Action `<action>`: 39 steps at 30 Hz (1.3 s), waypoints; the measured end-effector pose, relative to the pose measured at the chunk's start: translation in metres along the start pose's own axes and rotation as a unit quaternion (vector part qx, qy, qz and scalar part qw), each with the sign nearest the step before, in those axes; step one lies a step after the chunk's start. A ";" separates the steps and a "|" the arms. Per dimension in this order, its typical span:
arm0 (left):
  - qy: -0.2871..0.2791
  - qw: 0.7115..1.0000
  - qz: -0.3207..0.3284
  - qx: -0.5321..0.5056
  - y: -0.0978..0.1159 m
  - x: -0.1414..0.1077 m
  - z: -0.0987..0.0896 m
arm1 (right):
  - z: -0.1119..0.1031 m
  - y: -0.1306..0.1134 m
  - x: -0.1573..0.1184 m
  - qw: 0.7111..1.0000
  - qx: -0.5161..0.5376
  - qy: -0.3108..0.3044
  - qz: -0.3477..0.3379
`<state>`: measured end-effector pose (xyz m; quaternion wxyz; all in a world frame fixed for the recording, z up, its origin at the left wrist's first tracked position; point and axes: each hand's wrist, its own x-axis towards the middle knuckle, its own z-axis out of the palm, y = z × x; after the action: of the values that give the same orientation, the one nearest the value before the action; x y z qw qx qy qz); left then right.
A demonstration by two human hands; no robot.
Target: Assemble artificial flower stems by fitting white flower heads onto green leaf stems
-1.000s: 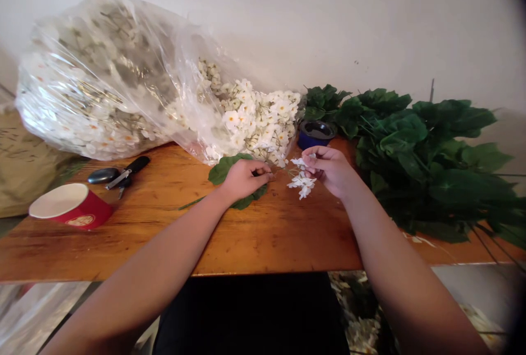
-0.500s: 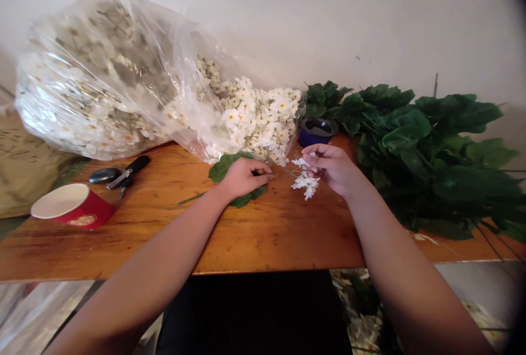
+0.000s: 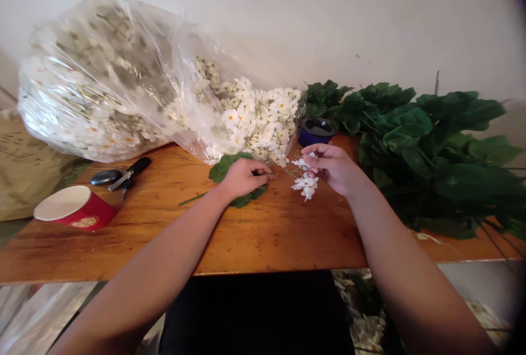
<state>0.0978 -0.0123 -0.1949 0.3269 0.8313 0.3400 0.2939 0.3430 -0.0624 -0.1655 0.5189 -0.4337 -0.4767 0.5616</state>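
Note:
My left hand [image 3: 245, 178] is closed over a green leaf sprig [image 3: 224, 169] at the middle of the wooden table, its thumb and fingers pinching a thin stem. The sprig's own stem sticks out to the left. Between the hands hangs a small white flower spray [image 3: 305, 184], its stems running toward my left fingertips. My right hand [image 3: 331, 166] pinches a blossom at the spray's upper end. Just behind my right hand stands a dark blue round container [image 3: 315, 131].
A clear plastic bag [image 3: 98, 78] of white flowers lies along the wall, its open end spilling loose blossoms [image 3: 258, 116]. Green leaves [image 3: 427, 152] are heaped at right. A red paper cup [image 3: 92, 210] and black-handled cutters [image 3: 123, 175] sit at left on the table [image 3: 263, 240].
The view has shifted very slightly. Both hands keep their hold and have hardly moved.

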 end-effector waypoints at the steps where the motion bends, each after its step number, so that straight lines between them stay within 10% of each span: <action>1: 0.003 1.000 -0.001 0.000 0.000 0.000 0.000 | 0.000 0.000 0.000 1.000 0.002 0.000 -0.001; 39: -0.015 0.997 0.041 0.058 0.003 -0.001 -0.004 | 0.004 -0.003 -0.001 1.000 0.012 0.011 0.022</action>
<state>0.0953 -0.0136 -0.1910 0.2708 0.8662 0.3178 0.2746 0.3400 -0.0634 -0.1624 0.5170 -0.4437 -0.4544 0.5739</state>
